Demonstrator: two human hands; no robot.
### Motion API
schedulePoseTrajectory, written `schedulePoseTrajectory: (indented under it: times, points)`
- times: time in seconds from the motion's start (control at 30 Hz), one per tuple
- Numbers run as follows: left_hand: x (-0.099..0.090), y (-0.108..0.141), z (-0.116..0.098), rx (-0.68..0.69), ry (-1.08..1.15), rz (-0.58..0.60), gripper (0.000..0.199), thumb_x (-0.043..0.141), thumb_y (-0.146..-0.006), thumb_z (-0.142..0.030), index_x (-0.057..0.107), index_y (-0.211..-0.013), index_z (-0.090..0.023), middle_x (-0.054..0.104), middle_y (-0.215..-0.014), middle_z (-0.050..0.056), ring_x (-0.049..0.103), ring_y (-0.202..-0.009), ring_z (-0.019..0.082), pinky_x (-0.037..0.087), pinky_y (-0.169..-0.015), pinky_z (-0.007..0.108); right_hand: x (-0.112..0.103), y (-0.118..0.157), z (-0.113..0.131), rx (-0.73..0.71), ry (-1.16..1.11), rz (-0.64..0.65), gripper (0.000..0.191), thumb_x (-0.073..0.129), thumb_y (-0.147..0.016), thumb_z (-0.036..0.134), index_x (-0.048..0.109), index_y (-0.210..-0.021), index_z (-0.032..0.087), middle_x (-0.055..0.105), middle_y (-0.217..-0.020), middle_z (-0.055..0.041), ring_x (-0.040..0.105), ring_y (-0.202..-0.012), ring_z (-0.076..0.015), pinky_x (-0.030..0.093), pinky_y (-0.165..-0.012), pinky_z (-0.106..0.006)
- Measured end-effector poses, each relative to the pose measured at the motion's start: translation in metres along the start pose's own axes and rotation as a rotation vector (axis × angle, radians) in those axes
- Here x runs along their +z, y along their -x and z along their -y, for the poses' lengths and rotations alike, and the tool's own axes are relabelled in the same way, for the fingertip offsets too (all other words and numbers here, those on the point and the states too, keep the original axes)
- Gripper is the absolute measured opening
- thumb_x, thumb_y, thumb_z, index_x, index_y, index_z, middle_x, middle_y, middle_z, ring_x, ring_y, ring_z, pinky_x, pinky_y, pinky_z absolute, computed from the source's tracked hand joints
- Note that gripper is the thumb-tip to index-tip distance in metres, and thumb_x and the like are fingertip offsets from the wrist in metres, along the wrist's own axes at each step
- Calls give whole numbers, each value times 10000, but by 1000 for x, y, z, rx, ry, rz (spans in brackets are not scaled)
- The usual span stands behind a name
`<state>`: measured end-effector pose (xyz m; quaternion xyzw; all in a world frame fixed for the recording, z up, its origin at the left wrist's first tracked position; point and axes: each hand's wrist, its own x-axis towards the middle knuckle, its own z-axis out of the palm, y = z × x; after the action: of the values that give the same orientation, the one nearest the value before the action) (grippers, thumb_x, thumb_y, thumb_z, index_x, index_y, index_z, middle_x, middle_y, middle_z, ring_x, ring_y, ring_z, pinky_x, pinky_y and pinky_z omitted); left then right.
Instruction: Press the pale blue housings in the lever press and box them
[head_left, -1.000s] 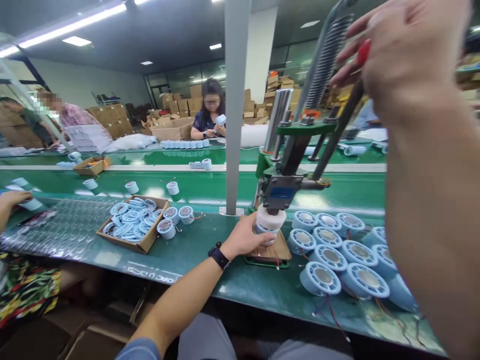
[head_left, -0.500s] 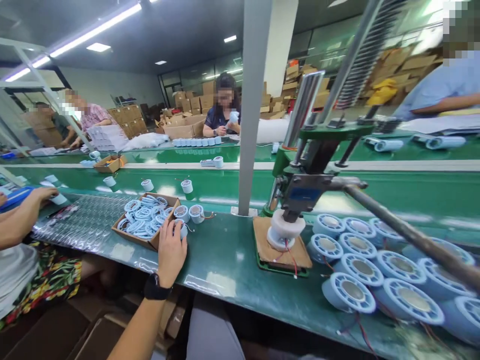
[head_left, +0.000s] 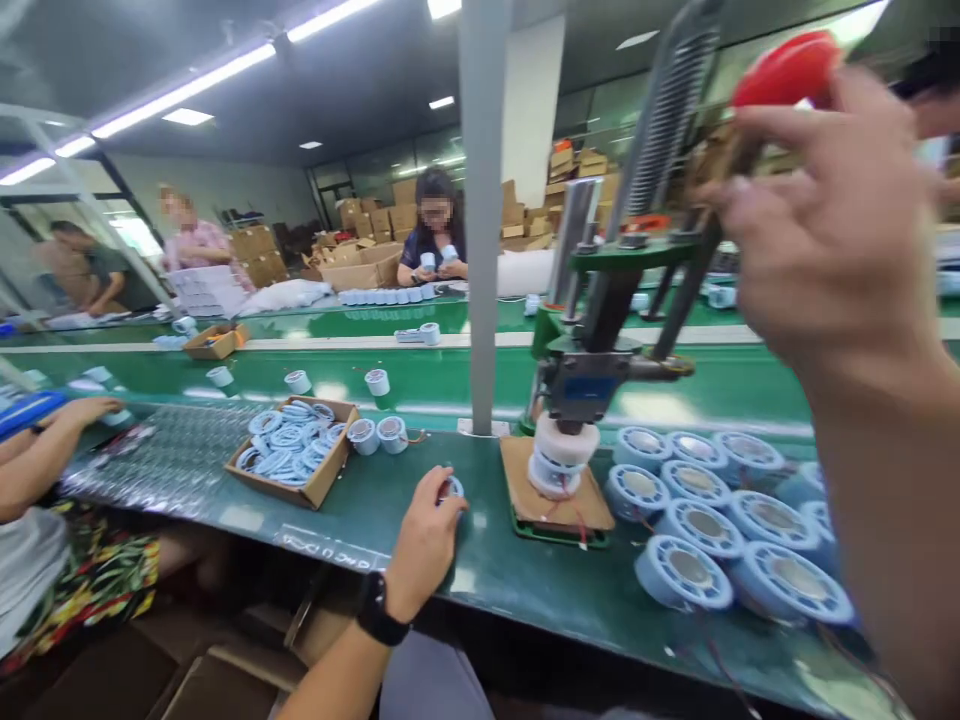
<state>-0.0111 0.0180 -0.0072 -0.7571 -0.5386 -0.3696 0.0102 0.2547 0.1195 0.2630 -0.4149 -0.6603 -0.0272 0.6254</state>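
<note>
My left hand is closed round a light blue cylindrical part at the green bench, left of the press. High at the right, my right hand grips the red-tipped lever of the press. The white round head of the press rests on a light blue part with red wires, which sits on a brown pad. Several light blue round parts with silvery centres stand right of the press, partly behind my right forearm.
A cardboard box of light blue rings stands to the left, with two round parts beside it. A grey post rises behind the bench. Another person's hand is at the far left; people work across the green conveyor.
My left hand has moved right from beside the box with a light blue part in it. My right hand has come into view on the lever, which is now raised.
</note>
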Motion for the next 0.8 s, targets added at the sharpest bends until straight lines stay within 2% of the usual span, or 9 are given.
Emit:
schedulePoseTrajectory:
  times: [0.07,0.13,0.23,0.3,0.4,0.47,0.57,0.67,0.8]
  points:
    - [10,-9,-1,2,29,37,310,457,-874,-8,711,-919,-178,489,-1431,134,453,-1366,246,460,-1111,438,14,59,-12,-34,-154,-143,554,502,-877,251,459,-1425,179,453,-1420,-136,590,-1180,-199,504,-945,-399]
    - [13,-17,-2,66,28,148,340,478,-843,5,739,-939,-191,428,-1498,126,390,-1417,281,421,-1132,490,33,123,-27,-2,-245,-263,629,540,-829,262,415,-1446,253,515,-1353,-122,612,-1145,-230,507,-967,-476]
    - [-3,-24,-4,188,-25,344,514,497,-804,6,687,-1189,-276,331,-1578,96,294,-1469,334,372,-1126,595,61,200,-52,196,-166,-119,892,660,-724,395,263,-1514,278,444,-1429,-156,531,-1259,-338,489,-982,-560]
    - [-31,-28,5,192,-86,334,605,465,-817,-7,587,-1332,-301,355,-1569,85,310,-1465,295,361,-1143,567,75,228,-65,404,-79,47,1020,685,-686,512,216,-1537,203,446,-1420,-200,530,-1247,-369,484,-982,-548]
    - [-95,-42,47,-45,-333,148,533,377,-871,-36,580,-1325,-227,498,-1463,101,427,-1387,214,356,-1171,444,85,240,-75,594,-23,158,1053,654,-666,652,292,-1507,132,568,-1270,-196,600,-1114,-354,492,-944,-504]
    - [-142,-57,89,-390,-636,104,455,396,-898,-101,587,-1302,-187,575,-1376,120,499,-1320,221,388,-1139,407,89,238,-76,602,-33,119,1045,654,-670,675,322,-1494,124,581,-1253,-187,598,-1120,-342,476,-965,-487]
    - [-198,-77,144,-628,-750,105,412,492,-881,-202,591,-1237,-21,625,-1237,273,582,-1199,352,450,-1018,497,92,238,-66,554,-32,16,983,661,-718,618,328,-1493,113,551,-1296,-188,586,-1151,-325,451,-1012,-466]
    - [-222,-84,169,-718,-736,212,309,642,-774,-262,669,-1015,-70,723,-1025,200,661,-1045,334,503,-910,398,82,250,-46,468,18,-9,793,623,-821,514,365,-1465,130,533,-1322,-173,570,-1181,-295,453,-1028,-434]
    - [-230,-80,196,-779,-716,287,275,630,-758,-328,654,-902,-95,726,-804,104,673,-933,320,501,-837,375,41,270,-19,233,88,27,505,556,-929,307,414,-1400,195,532,-1313,-137,532,-1239,-240,455,-1049,-393]
